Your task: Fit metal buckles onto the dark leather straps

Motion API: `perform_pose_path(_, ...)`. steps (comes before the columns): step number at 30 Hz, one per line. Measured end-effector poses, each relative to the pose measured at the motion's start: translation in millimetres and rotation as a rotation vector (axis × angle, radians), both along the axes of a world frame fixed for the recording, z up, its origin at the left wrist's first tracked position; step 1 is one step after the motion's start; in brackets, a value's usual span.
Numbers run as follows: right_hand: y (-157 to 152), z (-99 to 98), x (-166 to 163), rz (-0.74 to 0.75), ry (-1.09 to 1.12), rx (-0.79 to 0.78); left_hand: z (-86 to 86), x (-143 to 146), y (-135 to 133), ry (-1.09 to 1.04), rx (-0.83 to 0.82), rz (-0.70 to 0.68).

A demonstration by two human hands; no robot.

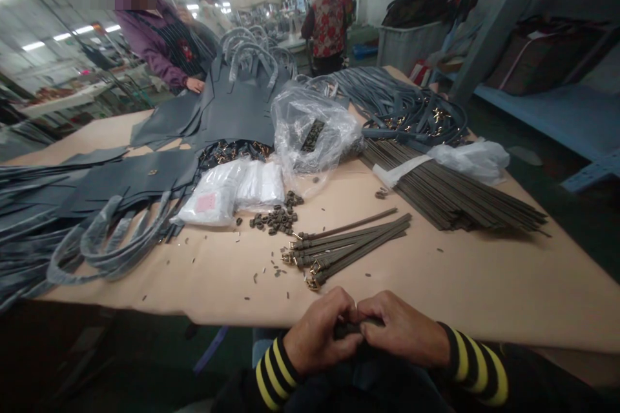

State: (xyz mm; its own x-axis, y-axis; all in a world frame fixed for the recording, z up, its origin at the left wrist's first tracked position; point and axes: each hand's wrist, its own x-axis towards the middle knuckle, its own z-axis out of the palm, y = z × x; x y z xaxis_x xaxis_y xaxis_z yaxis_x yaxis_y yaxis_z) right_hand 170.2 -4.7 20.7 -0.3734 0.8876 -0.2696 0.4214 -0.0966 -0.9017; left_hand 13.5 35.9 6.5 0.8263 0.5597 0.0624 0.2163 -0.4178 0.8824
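At the table's near edge, my left hand (322, 332) and my right hand (405, 330) are close together, both closed with thumbs and fingers pinched. Between them they grip a dark brown strap (347, 329), mostly hidden by the fingers. Just beyond lies a fanned group of brown buckle straps (361, 240), gold buckles towards the left. A heap of small brown loops (277, 219) sits left of those straps, with tiny dark bits scattered in front of it.
A large bundle of long brown strips (450, 190) lies on the right. White plastic packets (216, 193) and a clear bag (314, 129) stand mid-table. Grey bag panels with wrapped handles (111, 245) cover the left. A co-worker (159, 45) stands across the table (484, 277).
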Motion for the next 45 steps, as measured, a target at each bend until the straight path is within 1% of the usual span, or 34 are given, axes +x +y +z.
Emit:
perform_pose_path(3,0.4,0.4,-1.1,-0.009,0.008,-0.003,-0.5,-1.1,-0.4,-0.014,-0.038,0.026)
perform_pose_path(5,1.1,0.5,-1.4,-0.017,0.011,-0.007,-0.8,-2.3,-1.8,-0.026,-0.094,0.063)
perform_pose_path(7,1.5,0.3,-0.6,-0.02,0.012,-0.019,-0.6,-4.0,-3.2,-0.059,-0.206,0.101)
perform_pose_path(10,1.8,0.2,3.3,0.001,0.016,-0.047,0.4,-7.4,-3.5,-0.139,-0.459,0.127)
perform_pose_path(12,2.5,0.6,7.1,0.034,0.021,-0.064,0.8,-9.8,-2.7,-0.178,-0.554,0.132)
perform_pose_path(14,3.8,0.9,10.2,0.068,0.026,-0.072,0.4,-11.6,-2.0,-0.17,-0.55,0.142)
perform_pose_path(17,5.3,0.4,12.3,0.113,0.041,-0.088,-1.4,-12.4,-3.0,-0.113,-0.491,0.177)
perform_pose_path(19,5.1,-0.9,12.3,0.132,0.057,-0.101,-2.1,-12.2,-4.7,-0.102,-0.501,0.208)
perform_pose_path(22,3.4,-2.5,12.5,0.099,0.065,-0.084,-2.2,-13.2,-6.8,-0.144,-0.649,0.231)
perform_pose_path(26,0.6,-2.6,13.2,0.049,0.005,-0.03,-4.1,-17.6,-7.2,-0.203,-0.837,0.23)
perform_pose_path(29,-1.1,-1.6,12.9,0.035,-0.024,-0.024,-7.7,-19.8,-7.2,-0.228,-0.942,0.239)
perform_pose_path(37,-0.3,2.3,17.2,0.028,0.037,-0.047,-11.4,-17.2,-9.8,-0.33,-1.059,0.313)
perform_pose_path(40,-0.1,2.1,19.3,0.044,0.051,-0.045,-10.5,-16.4,-10.6,-0.32,-1.026,0.344)
perform_pose_path(45,-2.9,4.3,19.1,0.077,-0.027,0.002,-7.9,-13.6,-11.9,-0.316,-0.929,0.365)
